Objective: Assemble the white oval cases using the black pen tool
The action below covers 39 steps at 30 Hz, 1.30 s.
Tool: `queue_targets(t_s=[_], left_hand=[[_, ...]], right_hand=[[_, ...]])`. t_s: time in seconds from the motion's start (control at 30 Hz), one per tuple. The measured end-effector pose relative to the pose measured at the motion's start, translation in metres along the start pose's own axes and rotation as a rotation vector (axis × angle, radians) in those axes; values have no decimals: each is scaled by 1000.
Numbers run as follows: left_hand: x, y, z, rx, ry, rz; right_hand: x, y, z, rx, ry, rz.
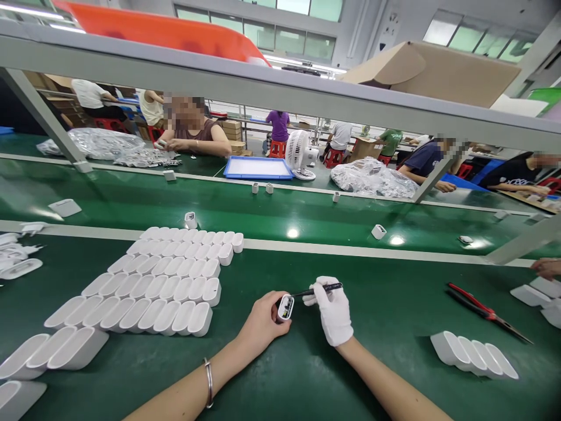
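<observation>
My bare left hand (261, 320) is closed around a small white plastic housing (286, 307), its open end facing up toward me with dark and metallic parts inside. In a white glove, my right hand (332, 313) pinches slim black tweezers (322, 289). Their tip points left and reaches the housing's upper rim; whether it touches cannot be made out. Left of my hands, rows of white oval housings (151, 316) stand on the green table, open ends up.
Red-handled pliers (481, 309) and several white housings (475, 355) lie at right. Behind a pale strip runs a green conveyor (307, 219) carrying scattered small white pieces. A metal shelf frame (280, 88) crosses overhead. A co-worker (199, 131) sits opposite; another person's hand (547, 268) shows at the right edge.
</observation>
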<state>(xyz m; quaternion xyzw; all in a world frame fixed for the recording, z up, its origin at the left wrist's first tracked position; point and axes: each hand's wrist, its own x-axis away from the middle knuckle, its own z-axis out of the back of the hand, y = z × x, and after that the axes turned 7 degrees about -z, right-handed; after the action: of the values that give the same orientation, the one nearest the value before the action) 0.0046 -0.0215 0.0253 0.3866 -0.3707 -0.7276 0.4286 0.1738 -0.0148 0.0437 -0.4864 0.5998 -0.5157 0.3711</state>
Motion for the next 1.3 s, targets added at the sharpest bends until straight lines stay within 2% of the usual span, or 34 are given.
queue_targets(t_s=[0.1,0.23,0.33,0.47,0.63,0.8,0.9,1.03,1.17,1.3], left_hand=[[0,1,0,-8,-10,-3],[0,2,1,-12,-30,-12],[0,4,1,-20,-41,-21],[-1,7,3,-25,-77,-36],[-2,9,6,-22,-160,-83],[-3,10,7,-41,-202,-96],[-4,9,7,-55,-213,-94],[-5,6,7,-68,-211,-86],[-4,4,6,-81,-197,-79],[-4,4,5,-87,-198,-89]], right_hand=[[0,-1,-2,1,-15,-5],[-3,-4,-2,89,-129,-22],[-4,-10,1,150,-166,17],[-1,-17,4,104,-198,25],[-4,-14,4,48,-286,-52],[-11,-8,3,62,-240,-142],[-8,-9,2,87,-194,-125],[1,-16,2,10,-140,-71],[3,-19,1,-43,-178,-90],[1,-14,-1,-1,-230,-136]])
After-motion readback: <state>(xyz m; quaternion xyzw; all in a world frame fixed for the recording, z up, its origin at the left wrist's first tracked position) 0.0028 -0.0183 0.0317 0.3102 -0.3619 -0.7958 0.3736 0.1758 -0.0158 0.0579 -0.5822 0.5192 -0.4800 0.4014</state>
